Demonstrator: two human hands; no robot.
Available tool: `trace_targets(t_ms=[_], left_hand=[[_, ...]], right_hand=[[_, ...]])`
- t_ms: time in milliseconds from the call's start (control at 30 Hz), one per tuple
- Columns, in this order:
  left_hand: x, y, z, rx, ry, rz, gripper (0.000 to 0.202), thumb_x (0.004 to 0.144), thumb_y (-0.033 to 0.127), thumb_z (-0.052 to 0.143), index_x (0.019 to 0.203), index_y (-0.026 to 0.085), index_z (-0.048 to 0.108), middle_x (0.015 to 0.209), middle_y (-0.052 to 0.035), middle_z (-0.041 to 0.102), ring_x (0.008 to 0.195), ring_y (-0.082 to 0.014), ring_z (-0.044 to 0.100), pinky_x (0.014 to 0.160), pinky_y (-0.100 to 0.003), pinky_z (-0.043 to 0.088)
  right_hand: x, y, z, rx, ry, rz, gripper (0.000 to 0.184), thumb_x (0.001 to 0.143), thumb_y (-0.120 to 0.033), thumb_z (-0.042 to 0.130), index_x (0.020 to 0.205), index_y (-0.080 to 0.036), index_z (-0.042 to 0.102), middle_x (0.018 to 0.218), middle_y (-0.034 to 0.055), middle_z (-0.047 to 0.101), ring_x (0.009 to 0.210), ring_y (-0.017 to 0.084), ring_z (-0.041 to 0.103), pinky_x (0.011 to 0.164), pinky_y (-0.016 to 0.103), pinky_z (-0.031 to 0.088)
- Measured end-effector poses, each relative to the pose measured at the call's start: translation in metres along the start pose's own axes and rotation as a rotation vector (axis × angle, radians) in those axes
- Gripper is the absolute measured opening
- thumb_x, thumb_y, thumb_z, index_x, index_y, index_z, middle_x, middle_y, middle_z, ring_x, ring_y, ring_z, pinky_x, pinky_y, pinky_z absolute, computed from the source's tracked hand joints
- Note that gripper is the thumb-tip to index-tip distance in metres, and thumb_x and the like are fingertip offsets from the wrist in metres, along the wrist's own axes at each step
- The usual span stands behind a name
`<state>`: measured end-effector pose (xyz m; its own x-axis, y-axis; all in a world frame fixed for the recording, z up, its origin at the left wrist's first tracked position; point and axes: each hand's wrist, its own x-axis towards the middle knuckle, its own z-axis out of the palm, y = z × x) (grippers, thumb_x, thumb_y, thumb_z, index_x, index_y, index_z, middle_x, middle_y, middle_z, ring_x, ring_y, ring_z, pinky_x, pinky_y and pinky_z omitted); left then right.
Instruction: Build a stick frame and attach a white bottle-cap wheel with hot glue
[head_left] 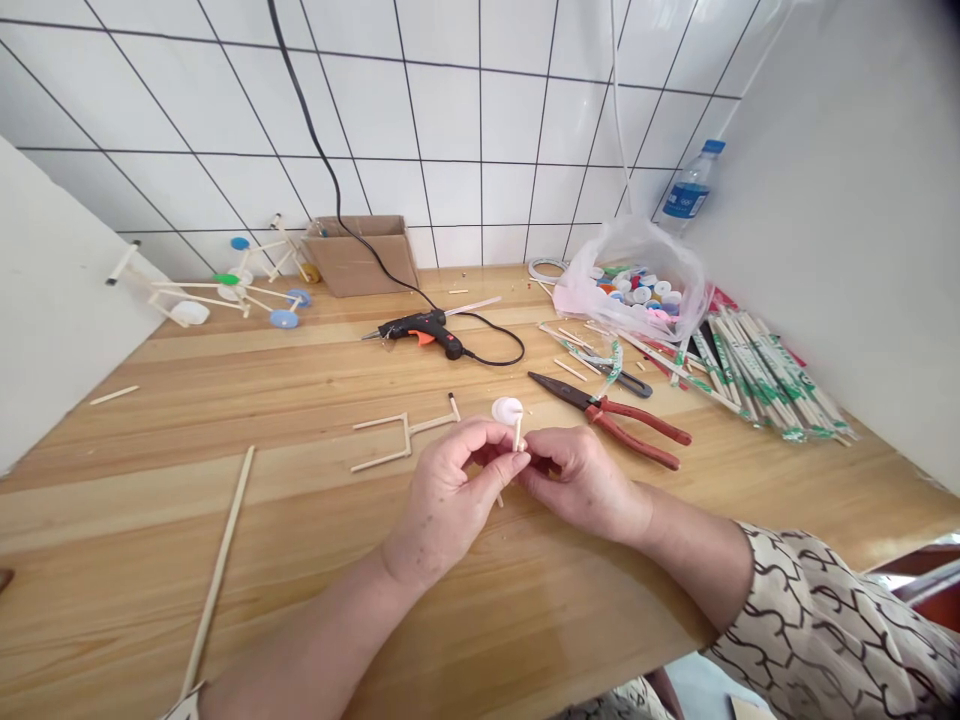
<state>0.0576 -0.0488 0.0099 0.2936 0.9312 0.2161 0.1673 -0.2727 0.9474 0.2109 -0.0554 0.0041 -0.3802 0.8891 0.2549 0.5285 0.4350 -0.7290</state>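
My left hand and my right hand meet over the middle of the wooden table. Both pinch a short wooden stick that stands up between the fingertips. A white bottle cap lies just behind the stick; whether it is joined to the stick I cannot tell. A forked frame of glued sticks lies on the table just left of my left hand.
Red-handled pliers lie right of my hands, a black glue gun with its cord behind them. A plastic bag of caps, wrapped chopsticks, a cardboard box, a stick-and-cap model, a water bottle and a long stick are around.
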Motion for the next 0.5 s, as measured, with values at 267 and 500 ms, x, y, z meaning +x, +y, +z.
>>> trace_targets(t_ms=[267, 500], left_hand=[[0.0001, -0.0047, 0.0012, 0.119, 0.022, 0.107, 0.007, 0.074, 0.014, 0.061, 0.069, 0.019, 0.060, 0.072, -0.0002, 0.062, 0.067, -0.0139, 0.056, 0.065, -0.023, 0.045], [-0.0027, -0.0030, 0.0004, 0.188, 0.025, 0.173, 0.006, 0.078, 0.018, 0.058, 0.073, 0.019, 0.060, 0.076, -0.0016, 0.065, 0.071, -0.0143, 0.059, 0.067, -0.023, 0.046]], right_hand=[[-0.0005, 0.0002, 0.0014, -0.025, -0.036, 0.028, 0.013, 0.077, -0.011, 0.048, 0.065, -0.015, 0.052, 0.054, -0.0044, 0.042, 0.050, 0.007, 0.036, 0.048, 0.018, 0.031], [-0.0031, 0.0034, 0.0031, -0.096, 0.043, -0.067, 0.019, 0.075, -0.010, 0.048, 0.058, -0.017, 0.044, 0.053, -0.0044, 0.041, 0.050, 0.008, 0.037, 0.049, 0.019, 0.030]])
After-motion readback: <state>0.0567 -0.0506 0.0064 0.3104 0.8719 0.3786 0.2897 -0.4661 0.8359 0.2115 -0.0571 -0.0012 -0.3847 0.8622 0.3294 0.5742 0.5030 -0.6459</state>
